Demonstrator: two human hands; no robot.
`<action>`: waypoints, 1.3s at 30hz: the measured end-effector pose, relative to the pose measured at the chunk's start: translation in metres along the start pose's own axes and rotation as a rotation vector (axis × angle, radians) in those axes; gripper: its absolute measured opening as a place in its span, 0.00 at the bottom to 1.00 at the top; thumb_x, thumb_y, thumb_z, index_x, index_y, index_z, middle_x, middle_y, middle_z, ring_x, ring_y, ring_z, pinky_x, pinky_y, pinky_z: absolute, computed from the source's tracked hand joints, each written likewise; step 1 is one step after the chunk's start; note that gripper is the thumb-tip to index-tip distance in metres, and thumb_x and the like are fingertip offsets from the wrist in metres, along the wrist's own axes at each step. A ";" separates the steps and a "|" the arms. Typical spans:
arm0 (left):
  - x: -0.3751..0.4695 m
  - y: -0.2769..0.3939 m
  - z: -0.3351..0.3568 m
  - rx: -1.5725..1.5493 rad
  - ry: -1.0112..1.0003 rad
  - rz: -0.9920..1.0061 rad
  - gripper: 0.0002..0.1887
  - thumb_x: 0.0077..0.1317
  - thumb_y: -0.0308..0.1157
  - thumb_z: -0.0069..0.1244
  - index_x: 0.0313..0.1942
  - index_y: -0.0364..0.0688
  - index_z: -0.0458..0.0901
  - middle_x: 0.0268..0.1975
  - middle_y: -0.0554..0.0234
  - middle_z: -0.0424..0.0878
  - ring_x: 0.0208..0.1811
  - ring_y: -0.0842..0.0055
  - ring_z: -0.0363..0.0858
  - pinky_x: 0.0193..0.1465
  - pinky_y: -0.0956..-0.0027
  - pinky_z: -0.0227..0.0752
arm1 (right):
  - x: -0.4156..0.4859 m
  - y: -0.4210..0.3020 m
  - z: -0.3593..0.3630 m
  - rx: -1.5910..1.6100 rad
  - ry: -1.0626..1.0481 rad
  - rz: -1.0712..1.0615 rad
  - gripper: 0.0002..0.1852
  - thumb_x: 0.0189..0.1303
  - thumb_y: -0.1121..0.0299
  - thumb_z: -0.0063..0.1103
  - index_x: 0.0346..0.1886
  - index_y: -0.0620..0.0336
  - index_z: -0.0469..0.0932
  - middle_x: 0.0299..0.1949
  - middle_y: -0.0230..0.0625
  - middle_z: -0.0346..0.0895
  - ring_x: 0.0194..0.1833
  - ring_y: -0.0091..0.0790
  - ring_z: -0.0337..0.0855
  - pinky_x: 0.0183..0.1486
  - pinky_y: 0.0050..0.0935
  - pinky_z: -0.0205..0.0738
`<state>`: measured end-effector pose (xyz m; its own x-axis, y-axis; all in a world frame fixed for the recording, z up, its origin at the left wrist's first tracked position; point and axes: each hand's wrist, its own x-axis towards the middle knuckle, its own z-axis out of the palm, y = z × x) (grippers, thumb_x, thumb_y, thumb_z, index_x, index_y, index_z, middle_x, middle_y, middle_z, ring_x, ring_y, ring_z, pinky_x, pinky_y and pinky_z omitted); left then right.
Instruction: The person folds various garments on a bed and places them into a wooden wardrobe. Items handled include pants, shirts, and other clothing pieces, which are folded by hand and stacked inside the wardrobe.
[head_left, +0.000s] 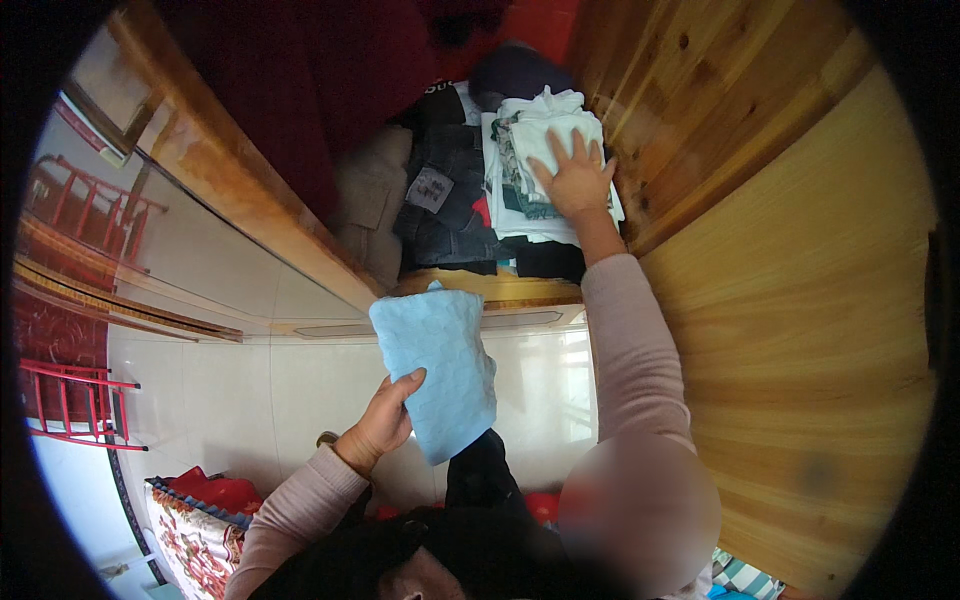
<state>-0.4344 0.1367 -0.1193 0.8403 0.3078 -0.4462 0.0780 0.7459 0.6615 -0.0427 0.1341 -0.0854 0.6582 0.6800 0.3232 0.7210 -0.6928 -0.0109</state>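
Observation:
My left hand (386, 420) grips a folded light blue cloth garment (435, 360) by its lower left edge, thumb on top, in front of the wardrobe shelf (525, 288). With fingers spread, my right hand (577, 176) lies flat on a stack of folded white garments (532, 139) inside the wardrobe. A green and white patterned garment (506, 154) shows within that stack. Left of it are folded dark jeans (450, 180) and beige trousers (375, 195). A dark rounded bundle (517, 71) sits behind the stack.
The wooden wardrobe door (787, 322) stands open at my right. A mirrored panel (202, 225) with a wooden edge is at my left. Dark red cloth (330, 90) hangs inside. On the tiled floor (210, 390) are a red metal rack (79, 405) and a flower-patterned cover (195, 536).

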 end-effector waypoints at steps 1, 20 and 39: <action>0.000 -0.002 -0.003 -0.004 -0.004 0.000 0.38 0.66 0.45 0.50 0.69 0.38 0.51 0.66 0.51 0.64 0.66 0.61 0.65 0.68 0.54 0.61 | 0.001 0.001 0.004 0.034 -0.062 0.065 0.35 0.64 0.37 0.42 0.72 0.36 0.57 0.74 0.45 0.50 0.73 0.57 0.49 0.70 0.58 0.48; -0.110 0.007 0.022 -0.309 0.121 0.305 0.36 0.67 0.47 0.46 0.68 0.34 0.55 0.63 0.44 0.67 0.65 0.55 0.67 0.67 0.51 0.62 | -0.368 -0.107 -0.049 2.592 -1.096 0.607 0.51 0.59 0.25 0.26 0.74 0.57 0.48 0.73 0.41 0.54 0.71 0.42 0.57 0.72 0.45 0.53; -0.094 -0.025 0.032 -0.185 0.064 0.035 0.29 0.74 0.48 0.36 0.68 0.42 0.55 0.64 0.51 0.70 0.58 0.62 0.75 0.58 0.54 0.73 | -0.310 -0.077 -0.132 2.539 -0.668 0.752 0.31 0.61 0.65 0.59 0.66 0.62 0.61 0.62 0.42 0.67 0.63 0.44 0.67 0.68 0.43 0.59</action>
<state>-0.4983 0.0702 -0.0750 0.8043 0.3680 -0.4665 -0.0551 0.8280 0.5581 -0.3315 -0.0551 -0.0597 0.3793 0.8704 -0.3139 -0.8853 0.2427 -0.3966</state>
